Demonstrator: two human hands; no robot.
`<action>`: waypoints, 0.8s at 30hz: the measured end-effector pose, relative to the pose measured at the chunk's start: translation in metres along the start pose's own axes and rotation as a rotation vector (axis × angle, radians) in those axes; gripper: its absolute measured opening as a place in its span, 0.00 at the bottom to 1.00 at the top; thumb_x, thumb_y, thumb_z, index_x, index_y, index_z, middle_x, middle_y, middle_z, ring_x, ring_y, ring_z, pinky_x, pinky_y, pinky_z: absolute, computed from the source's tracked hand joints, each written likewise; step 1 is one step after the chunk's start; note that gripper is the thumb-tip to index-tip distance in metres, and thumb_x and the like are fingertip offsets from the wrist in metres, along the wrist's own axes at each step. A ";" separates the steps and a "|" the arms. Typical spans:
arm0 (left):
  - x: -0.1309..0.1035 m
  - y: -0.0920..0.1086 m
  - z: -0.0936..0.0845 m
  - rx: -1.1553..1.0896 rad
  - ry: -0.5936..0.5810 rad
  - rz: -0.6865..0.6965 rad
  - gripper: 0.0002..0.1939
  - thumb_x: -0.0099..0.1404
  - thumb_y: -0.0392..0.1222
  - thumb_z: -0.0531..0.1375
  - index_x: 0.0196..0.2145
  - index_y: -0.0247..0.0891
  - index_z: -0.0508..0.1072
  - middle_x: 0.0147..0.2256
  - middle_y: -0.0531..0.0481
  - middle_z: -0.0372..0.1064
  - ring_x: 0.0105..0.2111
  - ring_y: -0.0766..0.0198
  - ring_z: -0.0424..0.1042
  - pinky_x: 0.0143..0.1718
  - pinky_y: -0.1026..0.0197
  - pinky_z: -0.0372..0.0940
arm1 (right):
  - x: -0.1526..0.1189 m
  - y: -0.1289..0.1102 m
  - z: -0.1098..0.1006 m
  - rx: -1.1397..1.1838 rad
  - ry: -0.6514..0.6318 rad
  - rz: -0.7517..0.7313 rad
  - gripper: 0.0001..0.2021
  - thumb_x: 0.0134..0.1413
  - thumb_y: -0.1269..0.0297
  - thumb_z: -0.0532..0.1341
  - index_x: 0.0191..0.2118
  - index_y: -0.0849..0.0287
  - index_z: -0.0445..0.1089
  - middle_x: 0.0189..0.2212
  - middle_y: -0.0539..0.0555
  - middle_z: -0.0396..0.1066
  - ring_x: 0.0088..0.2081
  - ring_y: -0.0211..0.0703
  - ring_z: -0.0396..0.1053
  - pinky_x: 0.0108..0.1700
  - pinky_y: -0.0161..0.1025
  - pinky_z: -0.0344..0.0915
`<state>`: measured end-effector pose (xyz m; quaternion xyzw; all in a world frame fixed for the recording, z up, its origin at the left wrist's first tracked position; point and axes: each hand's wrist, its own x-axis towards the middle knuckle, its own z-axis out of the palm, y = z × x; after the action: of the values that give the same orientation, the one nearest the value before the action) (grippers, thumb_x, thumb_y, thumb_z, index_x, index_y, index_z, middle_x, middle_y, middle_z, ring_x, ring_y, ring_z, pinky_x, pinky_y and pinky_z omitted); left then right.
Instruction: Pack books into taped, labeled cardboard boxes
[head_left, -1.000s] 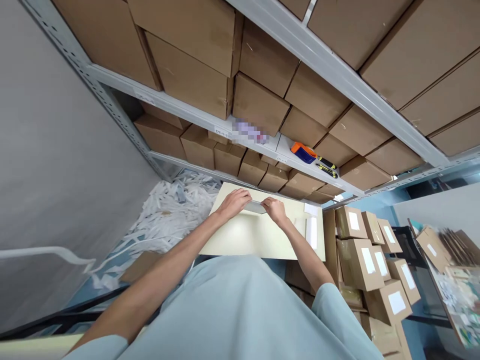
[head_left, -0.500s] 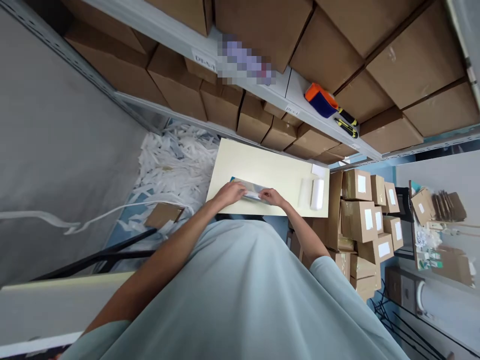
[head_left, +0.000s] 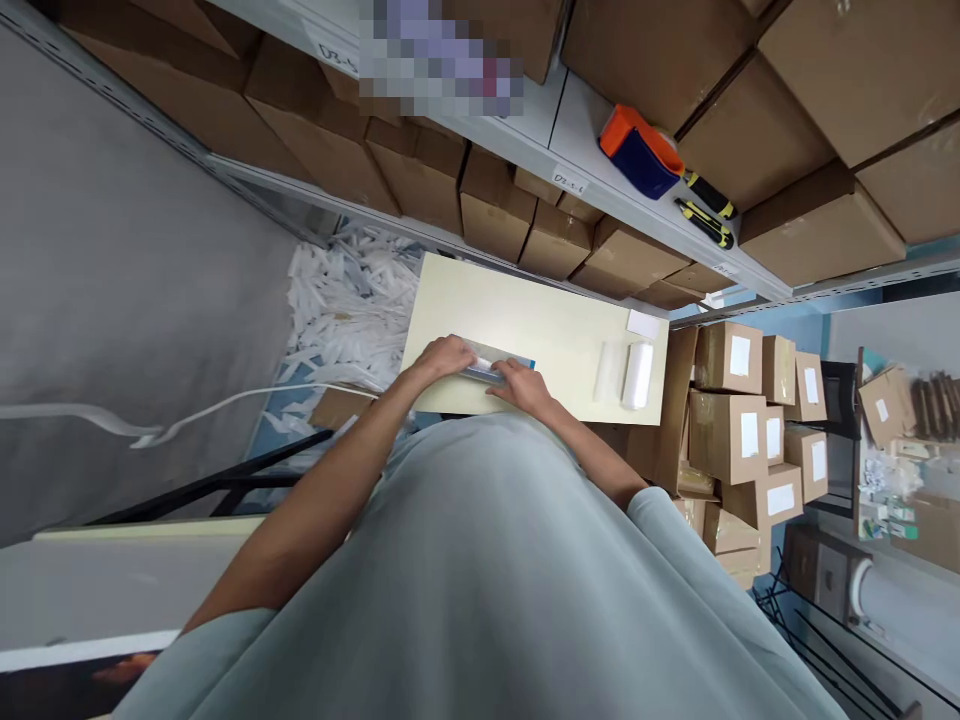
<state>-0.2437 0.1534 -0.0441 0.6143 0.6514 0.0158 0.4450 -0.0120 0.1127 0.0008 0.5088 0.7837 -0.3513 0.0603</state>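
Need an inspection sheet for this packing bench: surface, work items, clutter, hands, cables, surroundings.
Surface: pale tabletop, light glare.
Work items: flat glossy piece with a blue end, at the near edge; contents unclear.
Clutter: white roll and white card at the right end; heap of white scraps beyond the left end.
Hands: fingers of left hand and right hand on the piece; how firmly closed, unclear.
Cables: white cord-like strand at left; type unclear.
Surroundings: shelf holding boxes, cutter; stacked cartons at right.
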 end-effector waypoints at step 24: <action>-0.011 0.130 -0.069 0.323 0.289 0.671 0.18 0.72 0.29 0.55 0.47 0.43 0.83 0.47 0.39 0.80 0.53 0.47 0.77 0.62 0.47 0.70 | 0.010 0.006 -0.122 -0.208 0.223 -0.022 0.16 0.79 0.68 0.56 0.63 0.58 0.74 0.59 0.65 0.79 0.58 0.57 0.76 0.62 0.50 0.69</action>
<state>-0.1845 0.2123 0.0779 0.8466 0.4643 0.1440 0.2165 0.0208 0.1960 0.0843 0.5269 0.8233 -0.2100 0.0214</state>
